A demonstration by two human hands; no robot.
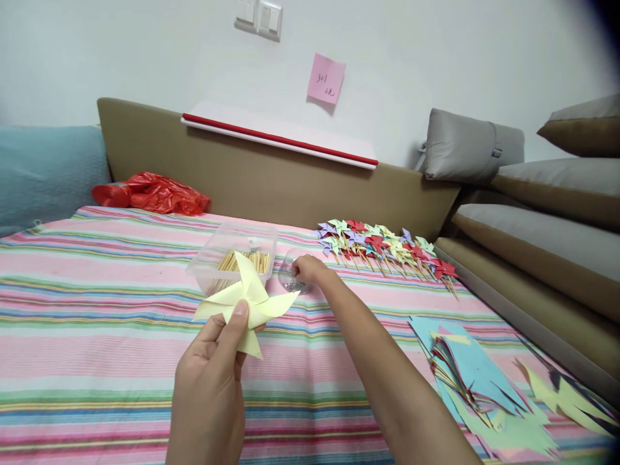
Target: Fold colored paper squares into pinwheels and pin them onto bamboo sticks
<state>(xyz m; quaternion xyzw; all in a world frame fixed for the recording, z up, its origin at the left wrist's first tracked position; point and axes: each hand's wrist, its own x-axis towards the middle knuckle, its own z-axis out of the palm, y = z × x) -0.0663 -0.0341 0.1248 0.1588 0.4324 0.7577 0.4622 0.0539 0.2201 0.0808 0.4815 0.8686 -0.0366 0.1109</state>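
My left hand [213, 381] is closed on a folded pale yellow paper pinwheel [248, 302], with the thumb pressed on its centre, held above the striped cloth. My right hand [306, 268] reaches forward with its fingers dipped into a small clear round container [289, 272] that holds small shiny bits. What the fingers pinch there is too small to make out. Just behind the pinwheel stands a clear plastic box [236, 253] filled with thin wooden sticks.
A row of finished coloured pinwheels on sticks [385, 247] lies at the back right. Cut paper sheets [477, 384] in blue, green and yellow are piled at the right. A red plastic bag [152, 192] sits by the tan headboard [271, 174].
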